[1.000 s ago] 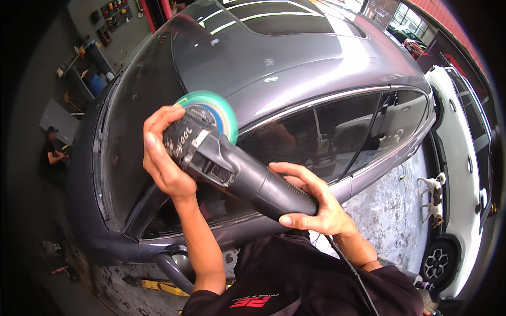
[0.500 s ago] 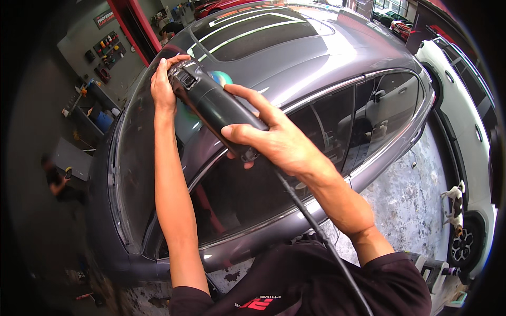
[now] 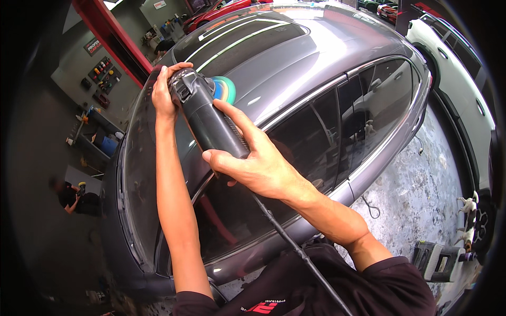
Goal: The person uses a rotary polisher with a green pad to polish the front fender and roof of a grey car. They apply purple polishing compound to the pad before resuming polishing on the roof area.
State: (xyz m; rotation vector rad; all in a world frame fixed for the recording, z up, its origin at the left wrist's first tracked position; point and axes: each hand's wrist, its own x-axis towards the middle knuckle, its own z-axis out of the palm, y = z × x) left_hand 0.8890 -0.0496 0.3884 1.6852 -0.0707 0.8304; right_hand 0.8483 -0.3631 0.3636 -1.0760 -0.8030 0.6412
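Both hands grip a black corded car polisher over the roof edge of a dark grey car. My left hand wraps round the polisher's head end. My right hand holds the rear of its body, thumb on the near side and fingers on the far side. A green-rimmed polishing pad shows past the tool's head, next to the roof; whether it touches the paint I cannot tell. From the tool's rear a black cord runs down across my shirt.
A white car is parked to the right. On the floor by it are a dog and a grey plastic step stool. At the left another person holds a tool. A red post rises behind the car.
The polisher's rear end and my right hand have swung left and nearer me. More of the green pad shows now. The whole view has shifted somewhat.
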